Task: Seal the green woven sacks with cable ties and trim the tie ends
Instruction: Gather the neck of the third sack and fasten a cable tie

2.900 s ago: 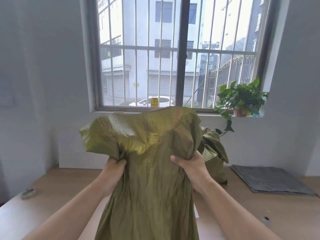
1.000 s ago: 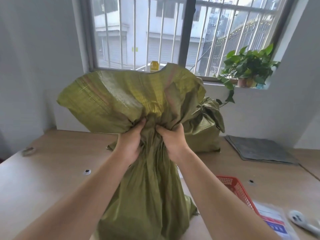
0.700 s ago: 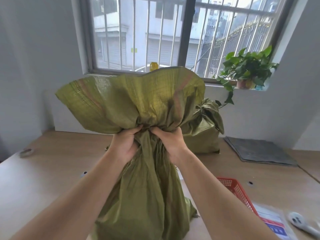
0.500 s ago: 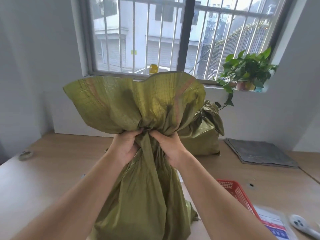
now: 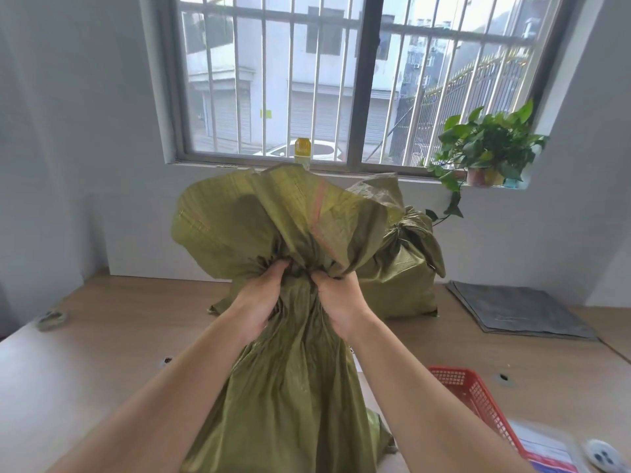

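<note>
A green woven sack (image 5: 293, 387) stands upright on the wooden table in front of me. Its mouth is bunched into a narrow neck, and loose fabric fans out above. My left hand (image 5: 261, 297) grips the neck from the left, my right hand (image 5: 336, 298) grips it from the right, the fingers almost meeting. Behind it to the right stands a second green sack (image 5: 403, 274), its neck gathered and tied. No cable tie shows on the sack I hold.
A red mesh basket (image 5: 474, 394) sits near the front right beside a printed packet (image 5: 549, 452) and a white tool (image 5: 604, 459). Folded grey sacks (image 5: 519, 308) lie back right. A roll of tape (image 5: 51, 319) lies far left. A potted plant (image 5: 485, 151) is on the sill.
My hands have drawn together from the sack's two sides and squeezed the mouth into a tight neck. The flared top has sunk lower and narrower.
</note>
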